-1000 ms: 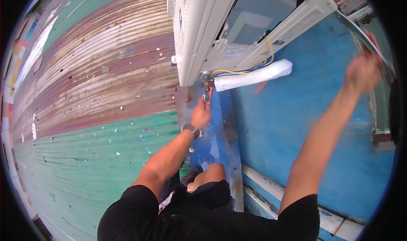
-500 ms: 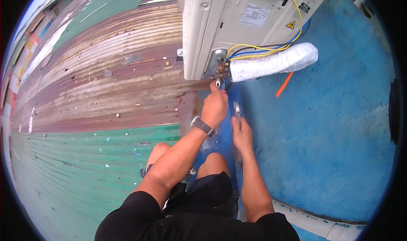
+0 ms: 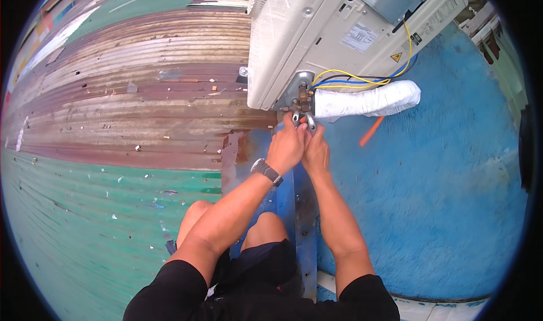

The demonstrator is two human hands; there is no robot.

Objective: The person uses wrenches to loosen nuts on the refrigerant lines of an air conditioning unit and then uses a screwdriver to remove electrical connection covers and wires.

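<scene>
1. Your left hand [image 3: 285, 147] has its fingers wrapped round a silver wrench [image 3: 296, 117], right by the brass valve [image 3: 304, 98].
2. Your right hand [image 3: 317, 152] is clamped on a second wrench [image 3: 310, 123], just to the right.
3. Valve's on the beige unit [image 3: 317, 52], near end.
</scene>
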